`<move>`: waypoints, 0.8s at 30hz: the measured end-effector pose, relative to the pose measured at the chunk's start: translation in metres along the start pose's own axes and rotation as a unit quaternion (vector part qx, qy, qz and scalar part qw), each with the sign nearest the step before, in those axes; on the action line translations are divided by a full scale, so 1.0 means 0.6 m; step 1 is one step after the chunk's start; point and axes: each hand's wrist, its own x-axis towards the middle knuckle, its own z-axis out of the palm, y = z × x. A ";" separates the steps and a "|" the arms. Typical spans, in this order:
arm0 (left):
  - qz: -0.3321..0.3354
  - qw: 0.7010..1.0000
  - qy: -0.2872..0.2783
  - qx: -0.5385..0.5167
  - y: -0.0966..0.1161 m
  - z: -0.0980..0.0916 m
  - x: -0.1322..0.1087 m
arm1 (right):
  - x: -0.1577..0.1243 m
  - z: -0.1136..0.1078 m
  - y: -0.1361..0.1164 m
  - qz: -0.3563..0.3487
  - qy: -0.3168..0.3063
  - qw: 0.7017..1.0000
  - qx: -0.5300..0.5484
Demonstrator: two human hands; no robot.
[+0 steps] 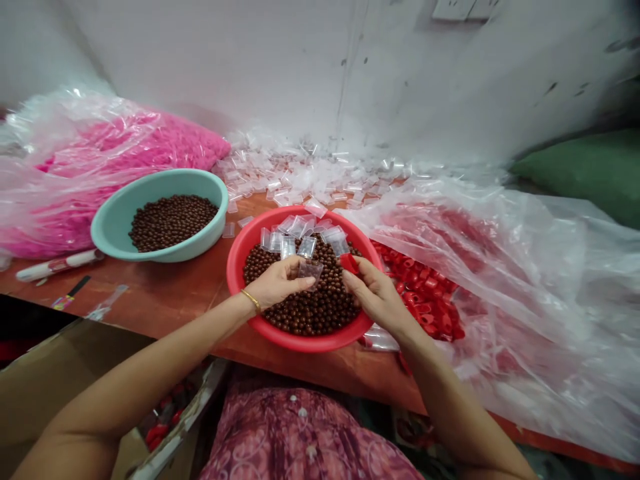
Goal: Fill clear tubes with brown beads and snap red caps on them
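Note:
Over a red basin (235, 267) of small brown balls (310, 313), my left hand (280, 283) pinches a clear plastic tube (311, 272) between thumb and fingers. To its right, my right hand (373, 290) grips a small red plastic cap (349, 263). The two hands are apart, with the cap and the tube not touching. Several more clear tubes (297, 228) lie on the balls at the far side of the basin. A gold bracelet circles my left wrist.
A light blue basin (105, 227) of brown balls stands at left, before a bag of pink pieces (165, 143). Clear tubes (280, 173) are heaped along the wall. At right, red caps (430, 300) spill from a plastic bag (525, 287). A marker (57, 265) lies near the left edge.

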 end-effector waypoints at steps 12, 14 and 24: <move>-0.058 0.991 -0.096 -0.075 0.001 -0.001 -0.055 | 0.036 0.022 -0.027 -0.046 -0.248 0.967 0.021; -0.058 0.992 -0.088 -0.073 -0.001 -0.002 -0.058 | 0.038 0.026 -0.026 -0.035 -0.245 0.969 0.030; -0.007 0.996 -0.003 -0.085 -0.017 0.000 -0.051 | 0.056 0.034 -0.010 0.074 -0.193 0.975 0.078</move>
